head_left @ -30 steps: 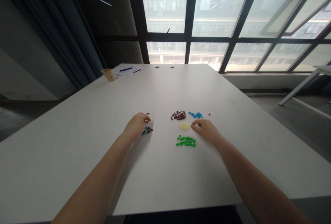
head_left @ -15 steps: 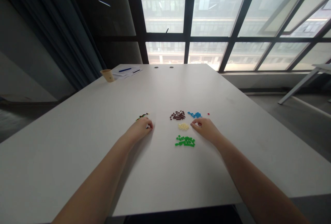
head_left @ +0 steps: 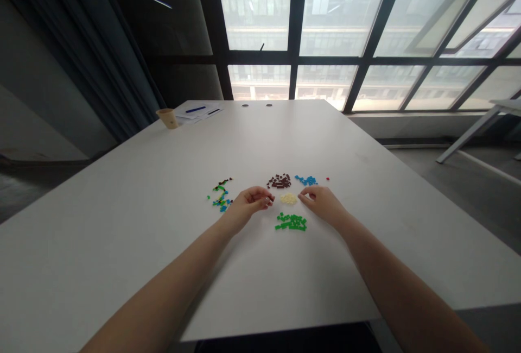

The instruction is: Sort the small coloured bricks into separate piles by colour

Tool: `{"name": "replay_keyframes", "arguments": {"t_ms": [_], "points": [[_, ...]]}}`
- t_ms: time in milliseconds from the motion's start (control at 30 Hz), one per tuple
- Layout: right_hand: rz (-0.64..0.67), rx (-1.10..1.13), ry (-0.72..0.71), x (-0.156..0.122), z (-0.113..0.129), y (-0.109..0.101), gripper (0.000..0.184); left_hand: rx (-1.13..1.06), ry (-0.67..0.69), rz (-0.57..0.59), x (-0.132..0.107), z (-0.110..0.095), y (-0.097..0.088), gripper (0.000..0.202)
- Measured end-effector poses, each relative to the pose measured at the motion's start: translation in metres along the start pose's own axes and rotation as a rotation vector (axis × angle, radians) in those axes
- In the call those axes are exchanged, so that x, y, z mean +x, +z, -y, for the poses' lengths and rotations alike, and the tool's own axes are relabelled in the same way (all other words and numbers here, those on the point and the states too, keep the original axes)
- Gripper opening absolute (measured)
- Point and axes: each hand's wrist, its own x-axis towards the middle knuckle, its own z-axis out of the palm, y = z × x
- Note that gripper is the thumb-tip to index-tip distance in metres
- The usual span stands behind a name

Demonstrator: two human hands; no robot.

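Note:
Small plastic pieces lie sorted by colour on the white table point(head_left: 122, 222): a dark brown pile point(head_left: 279, 181), a blue pile point(head_left: 306, 180), a cream pile point(head_left: 288, 199) and a green pile point(head_left: 291, 222). A mixed scatter of pieces point(head_left: 221, 195) lies to the left. My left hand point(head_left: 248, 205) hovers just left of the cream pile, fingers curled in a pinch on something I cannot make out. Just right of that same pile rests my right hand point(head_left: 323, 201), fingers also pinched together, contents hidden.
A single red piece point(head_left: 328, 179) lies right of the blue pile. At the far left of the table stand a paper cup point(head_left: 167, 118) and papers with a blue pen point(head_left: 196, 109). Large windows rise behind; another table's legs point(head_left: 468, 136) stand at right.
My left hand has moved right, from over the mixed scatter to beside the cream pile, uncovering the scatter. My right hand has barely moved.

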Motion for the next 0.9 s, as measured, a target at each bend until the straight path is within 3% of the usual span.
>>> {"name": "replay_keyframes", "arguments": {"t_ms": [233,600,733,900], "points": [[-0.033,0.052,-0.114,0.001,-0.001,0.003,0.023,-0.13,-0.049,-0.06,-0.001,0.006,0.008,0.024],[-0.149,0.222,-0.433,-0.009,0.025,0.008,0.018,-0.022,-0.061,-0.056,0.0,0.007,0.008,0.026],[-0.226,0.176,-0.461,-0.013,0.036,0.013,0.016,0.045,-0.06,-0.032,0.0,0.005,0.008,0.027],[-0.23,0.148,-0.453,-0.013,0.039,0.02,0.014,0.073,-0.052,-0.02,-0.002,0.003,0.01,0.027]]}}
